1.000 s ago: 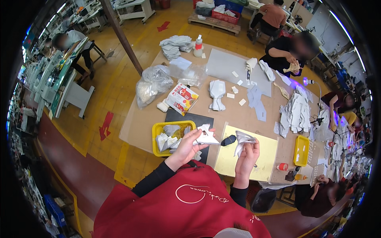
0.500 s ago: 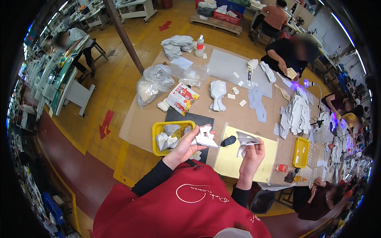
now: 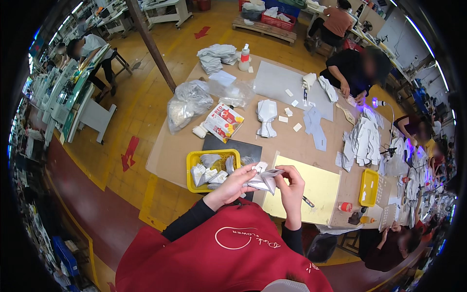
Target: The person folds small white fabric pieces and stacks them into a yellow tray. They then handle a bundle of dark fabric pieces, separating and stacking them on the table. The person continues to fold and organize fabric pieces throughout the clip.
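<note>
Both my hands are above the near edge of the table and hold small white-and-grey fabric pieces. My left hand (image 3: pixel 229 189) is closed around several stacked fabric pieces (image 3: pixel 257 183), with white shapes on top. Fingers of my right hand (image 3: pixel 292 187) pinch a folded grey fabric piece (image 3: pixel 272 173), which touches the left hand's stack. Left of them is a yellow basket (image 3: pixel 189 170) with bundles of similar pieces in it. A slim dark-and-silver tool (image 3: pixel 308 201) lies on the pale yellow board (image 3: pixel 321 187) beside my right hand.
A black mat (image 3: pixel 228 142) lies behind the basket. Farther back are a printed box (image 3: pixel 224 121), plastic bags (image 3: pixel 188 103), a fabric stack (image 3: pixel 266 117) and a bottle (image 3: pixel 244 57). A second yellow basket (image 3: pixel 369 187) and a lamp (image 3: pixel 376 101) stand right. A co-worker (image 3: pixel 357 68) works across the table.
My right hand has moved left with its fabric piece, from over the board to my left hand's stack. The tool on the board now shows. The co-worker's hands across the table have shifted.
</note>
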Available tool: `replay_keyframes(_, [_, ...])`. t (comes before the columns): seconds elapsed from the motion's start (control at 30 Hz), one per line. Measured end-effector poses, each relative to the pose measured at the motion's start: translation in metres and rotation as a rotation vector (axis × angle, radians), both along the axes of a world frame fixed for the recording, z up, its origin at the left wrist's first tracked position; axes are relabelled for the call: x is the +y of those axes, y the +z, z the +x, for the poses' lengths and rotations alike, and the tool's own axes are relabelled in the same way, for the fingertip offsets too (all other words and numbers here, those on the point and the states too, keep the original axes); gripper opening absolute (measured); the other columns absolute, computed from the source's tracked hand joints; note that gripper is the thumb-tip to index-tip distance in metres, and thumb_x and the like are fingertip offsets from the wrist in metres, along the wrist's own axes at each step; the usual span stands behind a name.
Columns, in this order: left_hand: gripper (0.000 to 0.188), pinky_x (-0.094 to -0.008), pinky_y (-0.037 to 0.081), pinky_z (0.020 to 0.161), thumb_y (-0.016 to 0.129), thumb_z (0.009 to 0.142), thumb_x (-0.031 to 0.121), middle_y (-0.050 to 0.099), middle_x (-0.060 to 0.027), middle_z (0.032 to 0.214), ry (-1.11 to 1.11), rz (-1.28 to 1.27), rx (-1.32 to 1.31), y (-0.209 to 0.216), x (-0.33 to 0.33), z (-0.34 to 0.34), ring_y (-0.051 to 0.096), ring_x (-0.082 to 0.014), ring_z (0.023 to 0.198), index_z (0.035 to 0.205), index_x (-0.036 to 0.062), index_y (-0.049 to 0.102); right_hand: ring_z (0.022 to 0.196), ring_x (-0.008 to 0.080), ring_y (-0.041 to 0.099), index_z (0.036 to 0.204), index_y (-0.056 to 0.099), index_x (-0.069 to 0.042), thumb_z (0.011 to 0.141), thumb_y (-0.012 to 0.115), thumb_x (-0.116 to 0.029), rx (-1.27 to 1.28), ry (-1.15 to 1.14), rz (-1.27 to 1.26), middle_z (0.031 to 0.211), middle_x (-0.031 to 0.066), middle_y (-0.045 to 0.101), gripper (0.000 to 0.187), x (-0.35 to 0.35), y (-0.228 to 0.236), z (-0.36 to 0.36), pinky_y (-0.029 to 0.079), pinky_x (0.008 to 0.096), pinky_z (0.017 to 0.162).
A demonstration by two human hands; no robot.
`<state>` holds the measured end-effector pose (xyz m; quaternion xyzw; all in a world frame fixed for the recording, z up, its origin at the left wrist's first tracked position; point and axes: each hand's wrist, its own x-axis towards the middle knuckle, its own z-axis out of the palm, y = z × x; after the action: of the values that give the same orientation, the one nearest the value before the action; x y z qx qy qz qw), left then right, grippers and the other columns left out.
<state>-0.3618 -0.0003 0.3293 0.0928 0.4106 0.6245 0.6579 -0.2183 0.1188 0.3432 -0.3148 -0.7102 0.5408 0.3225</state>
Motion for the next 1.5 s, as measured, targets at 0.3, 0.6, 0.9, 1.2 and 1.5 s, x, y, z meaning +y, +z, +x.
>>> replay_keyframes(0.3, [0.045,-0.0355,0.049,0.096,0.037,0.103,0.028,0.053,-0.0126,0.132,0.025,0.025,-0.03,0.007,0.001,-0.004,0.057,-0.0214,0.117,0.141,0.0032,0.035,0.078,0.0091,0.059,0.103,0.064,0.003,0.084,0.06,0.005,0.246,-0.016,-0.465,0.088,0.0045,0.064,0.02,0.01,0.012,0.02,0.048,0.0221,0.072])
replay_keyframes(0.6, [0.044,-0.0287,0.052,0.086,0.04,0.103,0.026,0.055,-0.0078,0.122,-0.042,0.079,0.011,-0.009,-0.001,0.004,0.059,-0.014,0.106,0.141,0.0038,0.036,0.075,0.0083,0.059,0.098,0.066,0.003,0.083,0.06,0.004,-0.018,-0.001,-0.014,0.085,0.0023,0.064,0.016,-0.001,-0.006,-0.001,0.048,0.0218,0.071])
replay_keyframes(0.9, [0.043,-0.0263,0.051,0.084,0.045,0.101,0.02,0.057,-0.0072,0.12,-0.017,0.044,0.002,-0.013,0.0,0.002,0.059,-0.0121,0.104,0.14,0.0018,0.037,0.077,0.0105,0.06,0.106,0.064,0.002,0.078,0.064,0.003,0.005,0.117,-0.059,0.088,0.0062,0.064,0.028,0.009,0.014,0.011,0.048,0.0233,0.069])
replay_keyframes(1.2, [0.04,-0.0263,0.05,0.088,0.046,0.1,0.014,0.056,-0.008,0.123,-0.028,0.141,0.07,-0.017,0.0,0.005,0.058,-0.0122,0.107,0.138,0.0009,0.042,0.066,0.0126,0.058,0.092,0.068,0.005,0.073,0.071,-0.001,-0.166,0.072,0.066,0.075,0.0073,0.063,0.02,-0.004,0.011,0.002,0.047,0.0247,0.062])
replay_keyframes(1.5, [0.038,-0.0241,0.052,0.082,0.047,0.099,0.013,0.06,-0.0073,0.116,0.106,0.068,0.094,-0.011,0.003,0.006,0.063,-0.0119,0.098,0.134,-0.0018,0.043,0.076,0.0126,0.061,0.102,0.066,0.006,0.084,0.062,0.003,-0.137,0.025,-0.047,0.091,0.0098,0.066,0.018,0.0,-0.004,0.004,0.047,0.0236,0.068])
